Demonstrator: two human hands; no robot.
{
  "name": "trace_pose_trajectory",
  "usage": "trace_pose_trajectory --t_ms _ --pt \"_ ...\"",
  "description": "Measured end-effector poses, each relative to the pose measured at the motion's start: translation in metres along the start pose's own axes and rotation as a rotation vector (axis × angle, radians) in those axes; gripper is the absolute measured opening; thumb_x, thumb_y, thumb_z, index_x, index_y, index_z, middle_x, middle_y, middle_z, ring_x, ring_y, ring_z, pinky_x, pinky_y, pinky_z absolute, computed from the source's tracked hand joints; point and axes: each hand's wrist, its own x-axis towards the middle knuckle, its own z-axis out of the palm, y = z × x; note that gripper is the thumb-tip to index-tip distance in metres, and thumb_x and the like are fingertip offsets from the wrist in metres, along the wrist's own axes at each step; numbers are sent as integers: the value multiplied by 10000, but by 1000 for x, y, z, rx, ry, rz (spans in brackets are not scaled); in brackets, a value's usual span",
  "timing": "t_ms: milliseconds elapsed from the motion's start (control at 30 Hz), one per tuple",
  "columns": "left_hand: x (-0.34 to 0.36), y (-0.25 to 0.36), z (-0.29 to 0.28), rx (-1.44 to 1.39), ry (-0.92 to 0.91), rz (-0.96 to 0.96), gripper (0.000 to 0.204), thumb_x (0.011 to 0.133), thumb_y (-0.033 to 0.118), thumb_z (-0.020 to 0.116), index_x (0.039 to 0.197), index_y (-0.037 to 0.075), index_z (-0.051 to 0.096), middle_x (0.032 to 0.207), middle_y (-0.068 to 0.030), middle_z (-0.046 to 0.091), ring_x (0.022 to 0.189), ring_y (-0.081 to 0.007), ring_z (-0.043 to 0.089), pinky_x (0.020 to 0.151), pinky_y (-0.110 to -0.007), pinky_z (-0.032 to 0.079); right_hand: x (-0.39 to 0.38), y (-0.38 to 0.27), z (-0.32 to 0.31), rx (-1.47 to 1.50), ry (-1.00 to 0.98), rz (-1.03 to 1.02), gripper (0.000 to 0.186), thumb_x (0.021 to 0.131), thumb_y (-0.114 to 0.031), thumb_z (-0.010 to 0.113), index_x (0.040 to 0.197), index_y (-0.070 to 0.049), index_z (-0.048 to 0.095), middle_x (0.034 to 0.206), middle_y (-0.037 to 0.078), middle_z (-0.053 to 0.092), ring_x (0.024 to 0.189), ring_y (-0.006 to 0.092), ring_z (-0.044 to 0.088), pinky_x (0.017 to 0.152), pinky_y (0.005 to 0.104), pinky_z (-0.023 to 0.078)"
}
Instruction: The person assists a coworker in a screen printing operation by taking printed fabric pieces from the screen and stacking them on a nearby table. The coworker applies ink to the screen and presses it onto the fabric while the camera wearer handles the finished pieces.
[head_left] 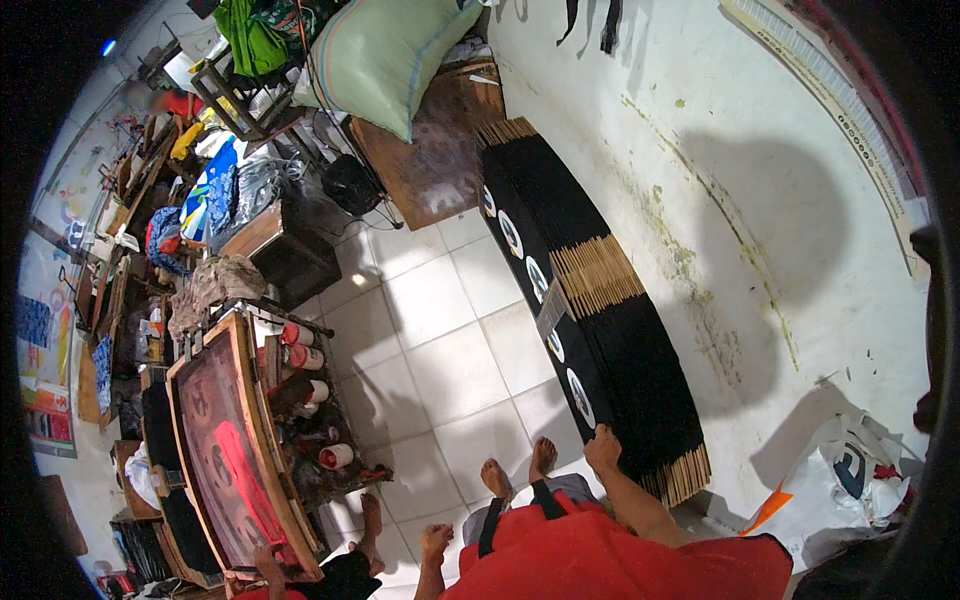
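My right hand point(602, 450) is closed, with its fingertips at the near end of a black printed cloth point(541, 315). White round prints with coloured centres run along that cloth, and a small clear rectangular piece point(551, 307) lies across its edge. Beside it stretches a long, tightly packed row of black cloth-covered panels point(640, 360), with thin brown board edges showing at both ends and in the middle. My left hand point(436, 541) hangs low over the tiles with its fingers curled in, and I see nothing in it.
At the left, a co-worker's hand point(268, 565) rests on a wooden-framed printing screen point(215, 440) smeared with pink ink. Ink tubs point(302, 356) crowd a rack beside it. A stuffed pale green sack point(385, 60) lies at the far end. A white plastic bag point(835, 480) sits by the right wall.
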Motion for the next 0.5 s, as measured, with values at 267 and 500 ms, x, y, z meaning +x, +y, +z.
trace_pose_trajectory --t_ms 267,500 --pt "-9 -16 5 -121 49 -70 219 774 197 640 863 0 608 667 -46 602 564 -117 550 473 -236 379 34 -13 -7 83 -78 -142 265 676 -119 542 923 -22 537 984 194 566 882 382 576 769 465 468" --pt "30 -57 13 489 43 118 189 774 246 586 825 77 653 715 -51 596 635 -161 545 540 -297 407 83 -34 -15 -53 -269 -351 187 685 -168 556 777 -13 604 879 204 591 857 378 578 760 451 465"
